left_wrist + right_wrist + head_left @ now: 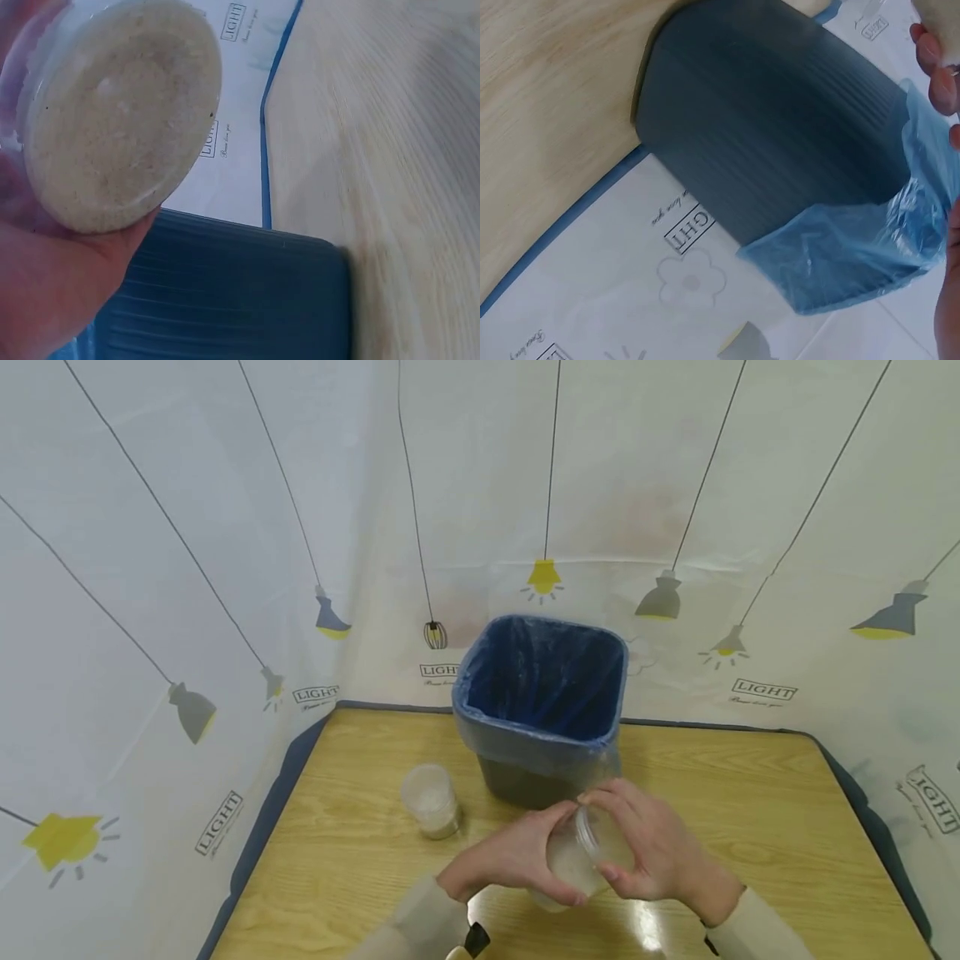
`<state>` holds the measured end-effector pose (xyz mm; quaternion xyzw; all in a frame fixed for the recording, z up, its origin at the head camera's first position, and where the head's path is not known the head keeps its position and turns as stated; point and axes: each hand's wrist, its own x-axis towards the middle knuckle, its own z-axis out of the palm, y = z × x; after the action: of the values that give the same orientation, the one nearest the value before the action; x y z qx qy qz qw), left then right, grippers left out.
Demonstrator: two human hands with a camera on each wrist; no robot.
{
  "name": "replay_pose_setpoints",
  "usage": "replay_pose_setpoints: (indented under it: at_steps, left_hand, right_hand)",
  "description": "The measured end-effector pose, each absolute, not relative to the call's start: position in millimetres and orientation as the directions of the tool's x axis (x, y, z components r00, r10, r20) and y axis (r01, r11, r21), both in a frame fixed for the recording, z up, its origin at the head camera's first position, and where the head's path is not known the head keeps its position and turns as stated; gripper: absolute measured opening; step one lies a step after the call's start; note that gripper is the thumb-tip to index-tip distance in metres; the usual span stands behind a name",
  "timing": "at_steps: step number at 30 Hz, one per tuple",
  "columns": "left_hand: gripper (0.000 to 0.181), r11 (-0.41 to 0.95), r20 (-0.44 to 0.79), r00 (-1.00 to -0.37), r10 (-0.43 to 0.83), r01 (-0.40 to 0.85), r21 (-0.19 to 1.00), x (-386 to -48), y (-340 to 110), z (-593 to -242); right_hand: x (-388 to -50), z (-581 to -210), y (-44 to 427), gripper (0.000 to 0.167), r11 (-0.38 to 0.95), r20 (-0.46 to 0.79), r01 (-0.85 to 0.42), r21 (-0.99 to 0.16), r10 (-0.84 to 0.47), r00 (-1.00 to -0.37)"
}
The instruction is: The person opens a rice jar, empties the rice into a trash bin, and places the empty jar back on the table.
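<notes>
A clear plastic jar (pixel 570 860) with pale beige contents is held tilted between both hands, just in front of the bin. My left hand (pixel 525 856) grips its body from the left, thumb and fingers curled round it. In the left wrist view the jar's round base (pixel 124 112) faces the camera, showing the grainy pale contents through it. My right hand (pixel 652 843) curls its thumb and fingers about the ridged top end; whether a clear lid is on there I cannot tell. Most of that hand lies outside the right wrist view, only some fingers (pixel 943 90) showing.
A dark bin (pixel 517 781) lined with a blue plastic bag (pixel 540 739) stands behind the hands. To its left, a second clear jar (pixel 431 802) with whitish contents stands on the wooden table (pixel 345 827). Lamp-printed sheeting (pixel 480 485) surrounds the table at the back and sides.
</notes>
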<state>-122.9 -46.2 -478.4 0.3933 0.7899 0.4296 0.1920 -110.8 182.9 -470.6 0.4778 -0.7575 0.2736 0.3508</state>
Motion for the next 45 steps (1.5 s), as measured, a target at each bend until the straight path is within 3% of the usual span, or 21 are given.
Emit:
replay_pose_setpoints:
  at_steps: [6, 8, 11, 16, 20, 23, 28, 35, 40, 45]
  left_hand:
    - [0.091, 0.426, 0.082, -0.713, 0.697, 0.503, 0.752, -115.2, -43.3, -478.2]
    - [0.093, 0.477, 0.119, -0.741, 0.661, 0.538, 0.695, -112.9, -42.6, -477.4]
    - [0.093, 0.542, 0.201, -0.763, 0.614, 0.593, 0.595, -109.6, -41.2, -476.2]
    - [0.094, 0.634, 0.370, -0.743, 0.558, 0.669, 0.387, -107.4, -39.1, -479.2]
    - [0.097, 0.685, 0.511, -0.677, 0.530, 0.697, 0.214, -107.7, -38.6, -484.7]
    - [0.099, 0.703, 0.577, -0.632, 0.518, 0.698, 0.134, -107.7, -38.9, -487.7]
    - [0.105, 0.721, 0.587, -0.601, 0.543, 0.692, 0.042, -107.7, -39.9, -491.0]
    - [0.105, 0.711, 0.593, -0.576, 0.562, 0.703, 0.009, -108.6, -39.6, -494.0]
    - [0.102, 0.700, 0.592, -0.564, 0.576, 0.714, 0.000, -109.1, -40.4, -493.7]
    - [0.100, 0.685, 0.573, -0.562, 0.596, 0.729, 0.003, -110.5, -42.0, -491.7]
  right_hand:
    - [-105.5, -467.1, 189.8, 0.068, 0.453, 0.752, -0.883, -0.123, -0.538, -0.381]
    - [-100.5, -466.6, 190.4, 0.068, 0.498, 0.727, -0.853, -0.159, -0.526, -0.442]
    - [-89.6, -466.3, 189.1, 0.073, 0.599, 0.663, -0.762, -0.247, -0.469, -0.584]
    - [-71.5, -464.1, 180.2, 0.073, 0.747, 0.496, -0.526, -0.407, -0.303, -0.814]
    - [-65.1, -460.3, 171.8, 0.073, 0.787, 0.368, -0.379, -0.487, -0.209, -0.906]
    - [-63.9, -457.3, 168.6, 0.071, 0.791, 0.303, -0.317, -0.523, -0.175, -0.937]
    - [-64.8, -452.3, 166.9, 0.068, 0.774, 0.223, -0.253, -0.581, -0.147, -0.964]
    - [-66.3, -449.6, 167.8, 0.066, 0.725, 0.175, -0.230, -0.649, -0.153, -0.973]
    - [-66.4, -451.2, 172.3, 0.068, 0.675, 0.182, -0.263, -0.689, -0.190, -0.965]
    - [-67.6, -456.2, 176.8, 0.071, 0.621, 0.282, -0.379, -0.686, -0.254, -0.925]
